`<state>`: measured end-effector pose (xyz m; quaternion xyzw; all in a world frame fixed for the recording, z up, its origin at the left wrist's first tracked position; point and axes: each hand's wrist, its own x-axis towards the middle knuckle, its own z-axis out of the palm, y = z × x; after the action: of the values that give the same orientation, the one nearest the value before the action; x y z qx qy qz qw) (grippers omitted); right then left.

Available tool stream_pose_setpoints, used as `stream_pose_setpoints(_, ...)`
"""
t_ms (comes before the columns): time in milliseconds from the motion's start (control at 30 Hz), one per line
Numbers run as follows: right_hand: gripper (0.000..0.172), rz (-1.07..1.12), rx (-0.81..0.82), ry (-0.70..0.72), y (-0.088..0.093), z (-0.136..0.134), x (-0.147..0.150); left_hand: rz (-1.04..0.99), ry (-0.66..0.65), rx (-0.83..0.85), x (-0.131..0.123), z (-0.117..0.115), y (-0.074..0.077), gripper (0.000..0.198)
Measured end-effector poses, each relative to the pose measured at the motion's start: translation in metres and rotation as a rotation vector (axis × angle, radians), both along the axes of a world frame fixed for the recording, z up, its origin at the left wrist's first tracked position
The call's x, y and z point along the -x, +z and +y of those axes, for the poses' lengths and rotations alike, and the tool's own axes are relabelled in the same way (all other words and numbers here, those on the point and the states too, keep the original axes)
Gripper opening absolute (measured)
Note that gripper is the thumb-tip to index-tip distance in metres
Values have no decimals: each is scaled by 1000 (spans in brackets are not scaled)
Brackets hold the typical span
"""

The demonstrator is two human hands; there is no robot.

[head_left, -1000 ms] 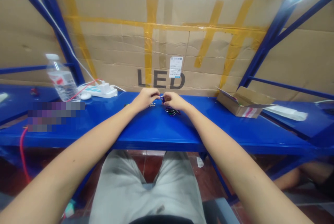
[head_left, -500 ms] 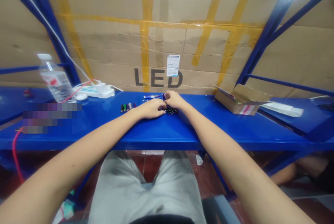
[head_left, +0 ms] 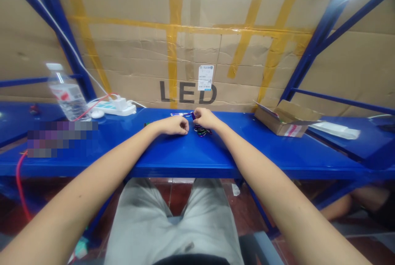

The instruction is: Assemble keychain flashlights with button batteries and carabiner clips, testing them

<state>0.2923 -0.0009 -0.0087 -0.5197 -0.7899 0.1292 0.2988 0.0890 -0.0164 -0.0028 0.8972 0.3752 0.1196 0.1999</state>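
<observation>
Left hand (head_left: 174, 125) retreated (right hand (head_left: 205, 118) holds one piece (head_left: 193, 115))

Smooth, glossy blue bench (head_left: 185, 154); creased, matt cardboard panel (head_left: 132, 59) with shiny tape (head_left: 171, 51); clear plastic bottle (head_left: 69, 100); shiny, metallic-looking loops (head_left: 202, 131).

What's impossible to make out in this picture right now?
In the head view:
Whether the left hand holds anything: its curled fingers hide that.
Full shape of the purple piece: the right hand covers part.
Print on the white label: mostly too small.
Bottom of the open box: its walls hide it.
Rest of another person's limb: cut off by the right edge.
</observation>
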Motion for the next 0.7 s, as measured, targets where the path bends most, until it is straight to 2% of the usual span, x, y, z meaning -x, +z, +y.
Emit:
stream_pose_setpoints(167,21,-18,2,7,2,-4,1,43,23,46,4,-5,8,17)
stream_pose_setpoints(267,22,-22,6,12,3,-6,2,15,6,42,5,-5,8,16)
stream_pose_setpoints(533,21,-10,6,18,3,-6,3,23,-130,-196,-1,1,-3,14)
stream_pose_setpoints(700,20,-10,0,25,4,-7,2,43,-204,-225,0,3,-4,23)
